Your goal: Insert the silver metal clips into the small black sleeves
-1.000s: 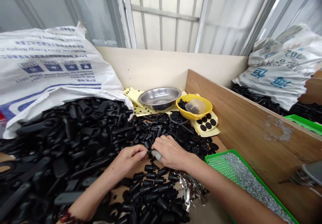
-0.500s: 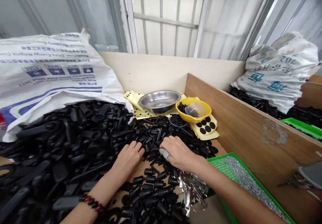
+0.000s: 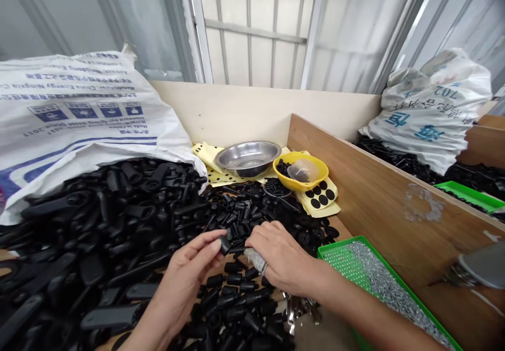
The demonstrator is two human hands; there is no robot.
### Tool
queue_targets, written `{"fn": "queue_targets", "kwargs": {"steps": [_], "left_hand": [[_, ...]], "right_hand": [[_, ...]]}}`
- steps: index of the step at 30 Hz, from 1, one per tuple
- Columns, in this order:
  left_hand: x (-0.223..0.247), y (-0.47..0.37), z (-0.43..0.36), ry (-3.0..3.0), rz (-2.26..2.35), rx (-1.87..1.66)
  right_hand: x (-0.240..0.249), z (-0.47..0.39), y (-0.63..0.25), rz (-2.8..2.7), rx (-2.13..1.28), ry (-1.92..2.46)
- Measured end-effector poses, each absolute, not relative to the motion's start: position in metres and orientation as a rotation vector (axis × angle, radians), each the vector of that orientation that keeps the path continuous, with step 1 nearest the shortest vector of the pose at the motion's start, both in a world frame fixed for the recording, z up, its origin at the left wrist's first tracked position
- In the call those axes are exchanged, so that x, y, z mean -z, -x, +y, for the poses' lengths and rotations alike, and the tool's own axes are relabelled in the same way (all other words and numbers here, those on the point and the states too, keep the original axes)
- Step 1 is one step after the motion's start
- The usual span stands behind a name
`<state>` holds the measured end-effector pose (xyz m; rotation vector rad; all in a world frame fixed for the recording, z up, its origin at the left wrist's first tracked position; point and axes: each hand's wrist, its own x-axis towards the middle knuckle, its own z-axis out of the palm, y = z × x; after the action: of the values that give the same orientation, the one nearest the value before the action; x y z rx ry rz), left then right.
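My left hand [image 3: 188, 267] pinches a short black plastic cylinder [image 3: 224, 244] between thumb and fingertips. Facing it, my right hand [image 3: 282, 259] is closed on a thin black ridged piece, like a screw or spring [image 3: 237, 249], which points toward the cylinder. I cannot tell whether the two parts touch. Grey wrapping [image 3: 255, 261] covers one finger of the right hand. Below the hands lie several loose black cylinders [image 3: 236, 301], and more small black parts [image 3: 240, 209] are heaped just beyond them.
Black handle-like parts [image 3: 98, 224] spill from a white sack [image 3: 79, 114] at left. A metal bowl [image 3: 248, 156] and yellow basket [image 3: 302, 182] stand at the back. At right, a green tray [image 3: 327, 248] of small metal pieces lies beside a wooden divider [image 3: 379, 198] and a power tool [image 3: 479, 264].
My left hand has lifted from the pile and turned, now with a black cylinder in its fingertips. The right hand has shifted slightly toward me, and its ridged piece now shows.
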<state>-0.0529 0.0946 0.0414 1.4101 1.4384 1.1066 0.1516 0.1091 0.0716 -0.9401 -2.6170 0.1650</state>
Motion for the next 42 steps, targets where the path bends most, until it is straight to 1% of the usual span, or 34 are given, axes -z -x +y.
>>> {"fn": "queue_targets", "kwargs": {"steps": [2, 4, 9, 11, 16, 18, 20, 24, 26, 28, 32, 35, 39, 42], "left_hand": [[-0.044, 0.042, 0.085, -0.987, 1.220, -1.185], [-0.045, 0.033, 0.078, -0.799, 1.100, -1.185], [-0.042, 0.023, 0.066, -0.884, 1.103, -1.082], [-0.042, 0.021, 0.062, -0.940, 1.142, -1.063], [-0.044, 0.014, 0.053, -0.944, 1.158, -1.059], [-0.045, 0.012, 0.051, -0.932, 1.147, -1.058], [-0.045, 0.011, 0.049, -0.928, 1.151, -1.054], [-0.043, 0.009, 0.047, -0.882, 1.154, -1.036], [-0.042, 0.007, 0.045, -0.863, 1.142, -1.037], [-0.042, 0.004, 0.043, -0.875, 1.144, -1.074], [-0.043, 0.000, 0.036, -1.016, 1.228, -1.180], [-0.041, 0.003, 0.033, -1.278, 1.334, -1.197], [-0.033, 0.012, 0.034, -1.697, 1.354, -1.236], [-0.028, 0.017, 0.034, -1.841, 1.323, -1.267]], "right_hand": [[-0.073, 0.105, -0.151, -2.626, -0.112, 0.932], [-0.073, 0.101, -0.152, -2.632, -0.049, 0.930], [-0.071, 0.092, -0.160, -2.673, 0.075, 0.913], [-0.070, 0.090, -0.164, -2.667, 0.003, 0.921], [-0.068, 0.084, -0.171, -2.592, -0.427, 0.977], [-0.069, 0.083, -0.173, -2.581, -0.489, 0.958], [-0.067, 0.081, -0.174, -2.604, -0.420, 0.917], [-0.057, 0.078, -0.177, -2.689, -0.121, 0.824], [-0.052, 0.077, -0.177, -2.698, -0.081, 0.787], [-0.049, 0.075, -0.176, -2.665, -0.170, 0.773], [-0.055, 0.070, -0.175, -2.512, -0.547, 0.843], [-0.058, 0.065, -0.174, -2.332, -0.857, 0.904], [-0.047, 0.060, -0.171, -2.060, -1.247, 0.992], [-0.041, 0.056, -0.169, -1.934, -1.413, 1.033]]}}
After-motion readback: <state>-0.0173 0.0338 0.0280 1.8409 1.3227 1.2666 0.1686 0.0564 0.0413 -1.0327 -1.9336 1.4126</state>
